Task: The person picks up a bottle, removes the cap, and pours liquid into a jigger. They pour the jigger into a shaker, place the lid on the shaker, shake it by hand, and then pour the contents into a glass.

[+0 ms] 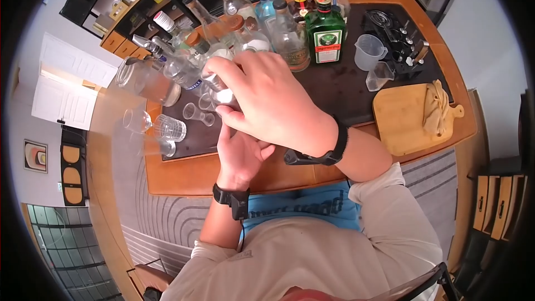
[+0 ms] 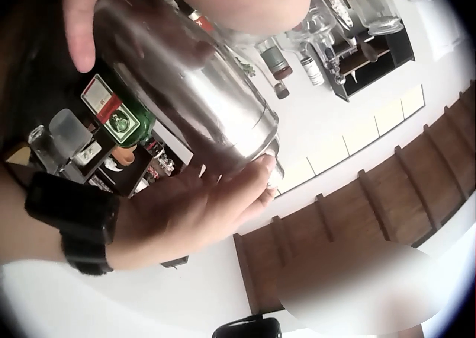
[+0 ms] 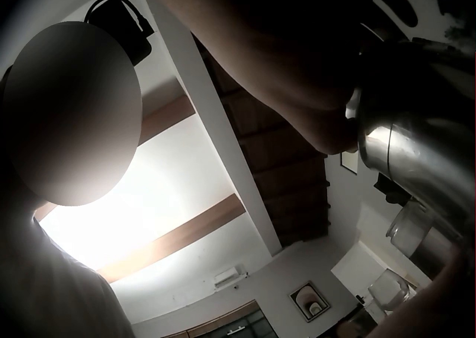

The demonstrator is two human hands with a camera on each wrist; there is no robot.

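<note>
A shiny metal shaker point(image 1: 224, 96) point(image 2: 186, 77) point(image 3: 428, 141) is held between both hands, tilted, mostly hidden in the head view. My right hand point(image 1: 273, 97) point(image 2: 186, 215) lies over it from above, and its fingers grip the narrower capped end in the left wrist view. Below it, my left hand point(image 1: 242, 153) point(image 2: 245, 3) is turned palm up. In the left wrist view it spans the shaker's wider part, thumb and palm on opposite sides; its other fingertips are hidden.
Behind the hands stand several bottles, among them a green one point(image 1: 326, 39). Glasses point(image 1: 170, 128) and a large jar point(image 1: 147, 81) are at the left. To the right are a plastic jug point(image 1: 369, 53), a black tool rack point(image 1: 398, 36) and a wooden board point(image 1: 398, 117) with a cloth.
</note>
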